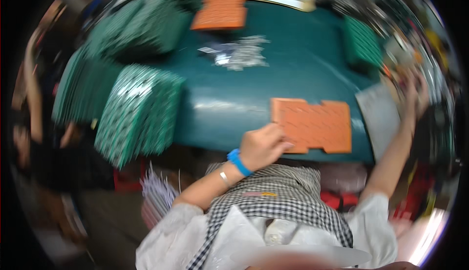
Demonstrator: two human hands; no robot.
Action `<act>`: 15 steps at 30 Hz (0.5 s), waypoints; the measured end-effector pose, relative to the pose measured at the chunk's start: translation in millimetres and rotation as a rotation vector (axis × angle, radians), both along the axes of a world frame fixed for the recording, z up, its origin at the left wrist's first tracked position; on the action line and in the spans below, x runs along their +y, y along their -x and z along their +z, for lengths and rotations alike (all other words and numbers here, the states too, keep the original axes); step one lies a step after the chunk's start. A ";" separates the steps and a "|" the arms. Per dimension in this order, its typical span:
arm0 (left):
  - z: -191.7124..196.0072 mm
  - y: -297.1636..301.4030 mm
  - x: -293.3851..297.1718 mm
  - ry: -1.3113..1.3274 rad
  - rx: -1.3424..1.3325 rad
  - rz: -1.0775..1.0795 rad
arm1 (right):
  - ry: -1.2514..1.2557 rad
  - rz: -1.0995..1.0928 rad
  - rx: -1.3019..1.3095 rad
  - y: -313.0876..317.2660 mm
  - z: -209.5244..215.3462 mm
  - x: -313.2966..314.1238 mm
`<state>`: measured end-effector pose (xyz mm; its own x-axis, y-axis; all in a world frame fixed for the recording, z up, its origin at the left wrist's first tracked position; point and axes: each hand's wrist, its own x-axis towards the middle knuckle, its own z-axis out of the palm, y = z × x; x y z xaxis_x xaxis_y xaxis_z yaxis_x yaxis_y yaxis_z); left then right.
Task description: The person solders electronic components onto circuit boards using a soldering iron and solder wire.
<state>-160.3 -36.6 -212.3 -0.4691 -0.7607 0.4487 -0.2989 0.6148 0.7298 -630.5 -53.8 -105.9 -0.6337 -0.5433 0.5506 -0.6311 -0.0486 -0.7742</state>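
A flat orange panel [317, 126] with notched edges and rows of short slanted marks lies at the table's near edge. My left hand [266, 145], with a blue band at the wrist, is closed at the panel's lower left edge, fingertips pinching its border. Far to the right, my right hand [414, 91] reaches in among a clutter of small items beside the table. Motion smears its fingers, so what it touches does not show. Close by that arm is a flat grey sheet [380, 116].
Stacks of green panels [139, 111] fill the table's left side. At the back lies a stack of orange panels [221, 8], with a heap of small silvery pieces [246, 53] in front. Another green stack [361, 43] stands at the right. A person's arm [33, 79] shows far left.
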 end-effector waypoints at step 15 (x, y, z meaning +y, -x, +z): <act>15.0 6.7 16.8 -0.031 -0.188 -0.140 | -0.221 -0.138 0.394 42.4 -76.6 -66.3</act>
<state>-167.0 -19.8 -197.4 -0.6440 -0.6945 0.3209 -0.3445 0.6377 0.6889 -672.9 -120.1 -182.5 -0.4741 -0.6001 0.6443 -0.8680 0.1954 -0.4566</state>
